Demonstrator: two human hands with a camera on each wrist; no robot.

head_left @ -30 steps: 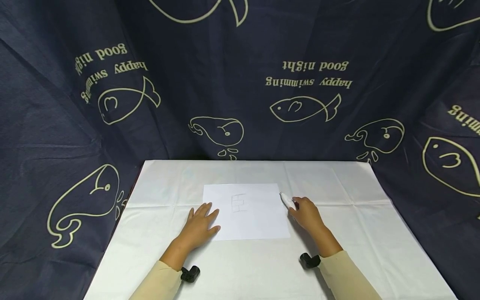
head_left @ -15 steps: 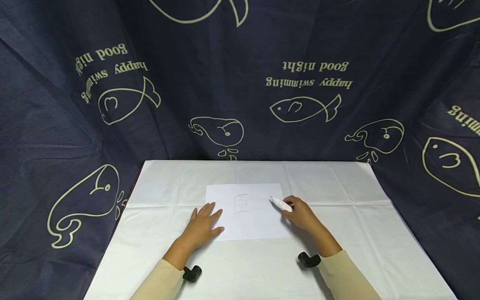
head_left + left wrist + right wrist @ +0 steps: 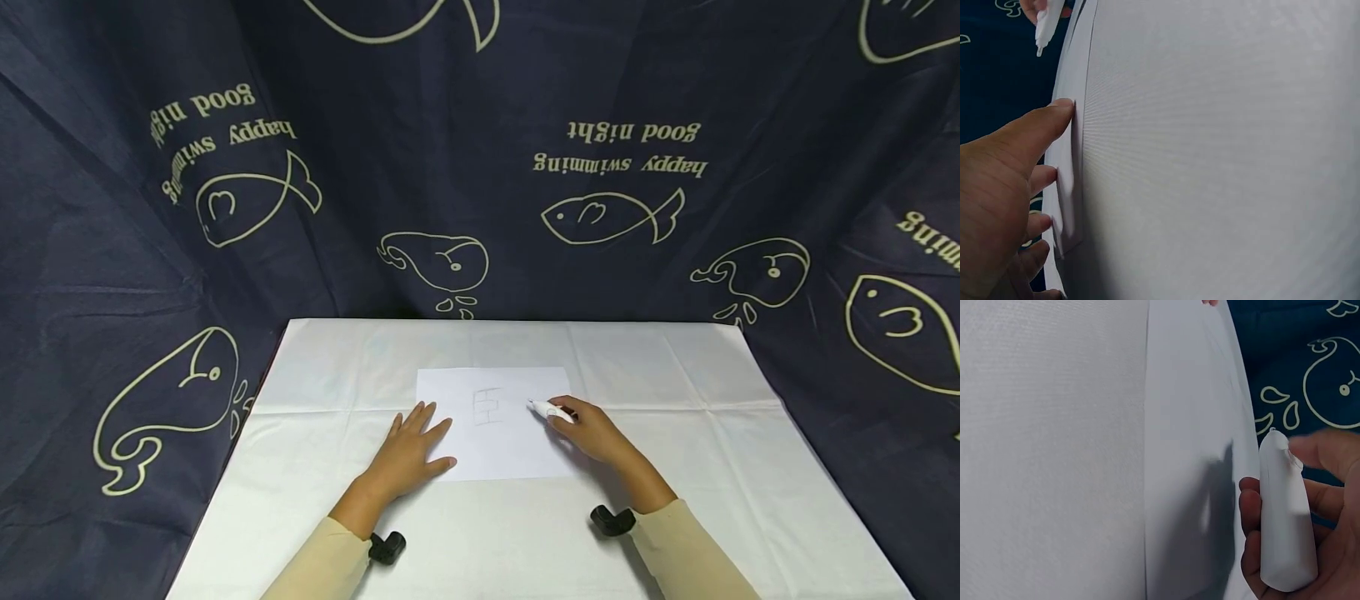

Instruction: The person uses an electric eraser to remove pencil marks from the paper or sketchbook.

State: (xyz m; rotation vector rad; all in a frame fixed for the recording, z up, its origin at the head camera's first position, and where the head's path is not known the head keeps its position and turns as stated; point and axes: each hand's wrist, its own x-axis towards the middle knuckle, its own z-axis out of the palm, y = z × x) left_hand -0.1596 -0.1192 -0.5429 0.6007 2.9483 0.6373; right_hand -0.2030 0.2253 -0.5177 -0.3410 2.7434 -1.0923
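A sheet of white paper (image 3: 517, 454) lies on the table with a thin-lined box-like drawing (image 3: 487, 407) on its left half. My left hand (image 3: 408, 454) rests on the paper's left edge, fingers spread. The left wrist view shows the thumb (image 3: 1041, 128) straight along the sheet. My right hand (image 3: 592, 429) grips a white correction pen (image 3: 1288, 519), with a wide flat body tapering to a small narrow tip. In the head view the tip points left toward the drawing, over the paper's right part. The right wrist view shows the fingers curled round its body.
A white cloth with fold creases covers the table (image 3: 675, 367). Behind and at the sides hangs a dark blue curtain (image 3: 510, 275) printed with fish, whales and lettering. Black wrist cameras (image 3: 387, 548) sit at both sleeves.
My right hand has moved left with the correction pen, from the paper's right edge to over the sheet. The paper has slid slightly right, along with my left hand.
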